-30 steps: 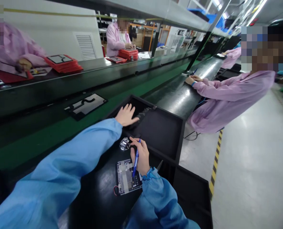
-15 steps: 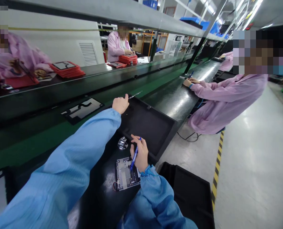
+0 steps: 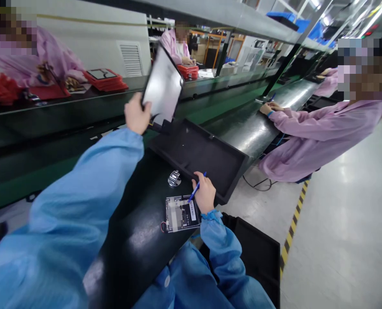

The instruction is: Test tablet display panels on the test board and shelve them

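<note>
The left hand (image 3: 137, 113) grips the lower edge of a thin, flat, silver-backed rectangular panel (image 3: 162, 83), raised at eleven o'clock above a shallow black tray (image 3: 194, 148); it appears light, stiff and fragile, best held by its edges. The right hand (image 3: 205, 193) is closed on a slim blue pen (image 3: 192, 195).

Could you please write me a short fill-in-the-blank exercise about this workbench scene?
The right hand holds a pen with a ____ barrel. The left hand raises a flat panel above a shallow ____ tray. A circuit board lies nearest the ____ hand. The co-worker on the right wears a ____ coat.

Missing words: blue, black, right, pink.
</note>
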A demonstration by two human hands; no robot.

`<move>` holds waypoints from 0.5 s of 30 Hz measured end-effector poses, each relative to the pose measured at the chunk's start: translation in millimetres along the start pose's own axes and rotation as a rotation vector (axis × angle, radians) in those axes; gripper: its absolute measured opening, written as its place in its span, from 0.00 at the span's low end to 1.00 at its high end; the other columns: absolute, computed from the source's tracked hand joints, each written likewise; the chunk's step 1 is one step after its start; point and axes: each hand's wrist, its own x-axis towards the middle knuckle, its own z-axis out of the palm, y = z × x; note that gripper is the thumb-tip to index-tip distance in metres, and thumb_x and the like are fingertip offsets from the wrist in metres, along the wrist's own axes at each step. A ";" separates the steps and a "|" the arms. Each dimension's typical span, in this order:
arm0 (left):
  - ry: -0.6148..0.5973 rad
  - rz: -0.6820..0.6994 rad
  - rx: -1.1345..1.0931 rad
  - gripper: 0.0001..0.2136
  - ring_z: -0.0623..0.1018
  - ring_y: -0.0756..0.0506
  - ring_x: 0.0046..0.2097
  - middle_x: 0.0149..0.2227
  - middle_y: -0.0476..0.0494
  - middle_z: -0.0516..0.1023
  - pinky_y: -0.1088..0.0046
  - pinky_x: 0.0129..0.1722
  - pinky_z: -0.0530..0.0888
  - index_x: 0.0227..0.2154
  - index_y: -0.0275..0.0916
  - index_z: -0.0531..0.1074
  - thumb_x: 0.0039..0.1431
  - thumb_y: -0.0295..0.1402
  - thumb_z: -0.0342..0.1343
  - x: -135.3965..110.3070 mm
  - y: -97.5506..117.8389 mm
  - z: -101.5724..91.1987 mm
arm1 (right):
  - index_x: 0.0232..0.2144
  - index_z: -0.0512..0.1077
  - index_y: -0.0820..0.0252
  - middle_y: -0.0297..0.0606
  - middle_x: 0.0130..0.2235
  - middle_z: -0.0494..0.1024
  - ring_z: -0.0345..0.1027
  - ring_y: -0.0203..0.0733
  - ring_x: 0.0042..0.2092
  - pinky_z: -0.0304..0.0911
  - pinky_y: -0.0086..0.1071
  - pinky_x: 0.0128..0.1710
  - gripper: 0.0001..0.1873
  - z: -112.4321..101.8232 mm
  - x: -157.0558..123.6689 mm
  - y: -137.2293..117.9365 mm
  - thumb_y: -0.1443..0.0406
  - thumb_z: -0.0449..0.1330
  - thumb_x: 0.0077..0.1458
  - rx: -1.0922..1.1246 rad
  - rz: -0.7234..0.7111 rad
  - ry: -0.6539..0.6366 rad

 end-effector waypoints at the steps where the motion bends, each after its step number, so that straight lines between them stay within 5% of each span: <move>1: 0.061 -0.054 -0.058 0.13 0.75 0.43 0.52 0.51 0.33 0.76 0.62 0.54 0.69 0.50 0.30 0.68 0.66 0.32 0.48 -9.5 -10.7 -17.0 | 0.50 0.74 0.59 0.43 0.39 0.81 0.73 0.47 0.41 0.67 0.35 0.40 0.15 -3.8 0.5 5.5 0.67 0.55 0.62 -0.006 -0.011 -0.014; 4: 0.131 -0.215 -0.230 0.10 0.76 0.48 0.35 0.39 0.41 0.78 0.70 0.34 0.75 0.42 0.33 0.68 0.65 0.31 0.45 -62.5 -45.1 -66.5 | 0.48 0.76 0.57 0.43 0.40 0.81 0.71 0.48 0.42 0.66 0.35 0.40 0.14 -17.6 -0.7 23.8 0.64 0.56 0.63 -0.034 -0.065 -0.041; 6: 0.179 -0.405 -0.502 0.07 0.71 0.51 0.26 0.28 0.51 0.74 0.74 0.23 0.70 0.32 0.38 0.70 0.56 0.36 0.57 -111.8 -65.9 -93.9 | 0.47 0.77 0.58 0.43 0.41 0.81 0.70 0.47 0.42 0.66 0.35 0.42 0.14 -30.9 -6.9 38.1 0.62 0.55 0.64 -0.042 -0.091 -0.020; 8: 0.163 -0.623 -0.653 0.11 0.71 0.50 0.25 0.24 0.55 0.73 0.72 0.24 0.74 0.28 0.41 0.72 0.46 0.37 0.68 -163.5 -83.4 -113.1 | 0.47 0.77 0.58 0.43 0.39 0.81 0.69 0.47 0.41 0.66 0.36 0.43 0.15 -49.1 -20.6 55.2 0.59 0.54 0.65 -0.052 -0.071 0.031; 12: 0.086 -0.876 -0.649 0.11 0.77 0.46 0.29 0.28 0.61 0.80 0.65 0.33 0.82 0.28 0.48 0.74 0.43 0.36 0.71 -253.1 -107.9 -122.7 | 0.46 0.78 0.59 0.45 0.35 0.80 0.68 0.49 0.39 0.65 0.39 0.43 0.22 -90.3 -74.3 100.8 0.52 0.54 0.64 -0.198 0.146 0.220; 15: -0.007 -0.880 -0.585 0.08 0.81 0.43 0.33 0.31 0.60 0.82 0.63 0.33 0.83 0.32 0.50 0.74 0.51 0.42 0.66 -300.3 -118.4 -116.5 | 0.45 0.78 0.65 0.51 0.37 0.80 0.69 0.54 0.39 0.65 0.45 0.43 0.26 -105.4 -131.4 140.4 0.50 0.56 0.59 -0.284 0.398 0.422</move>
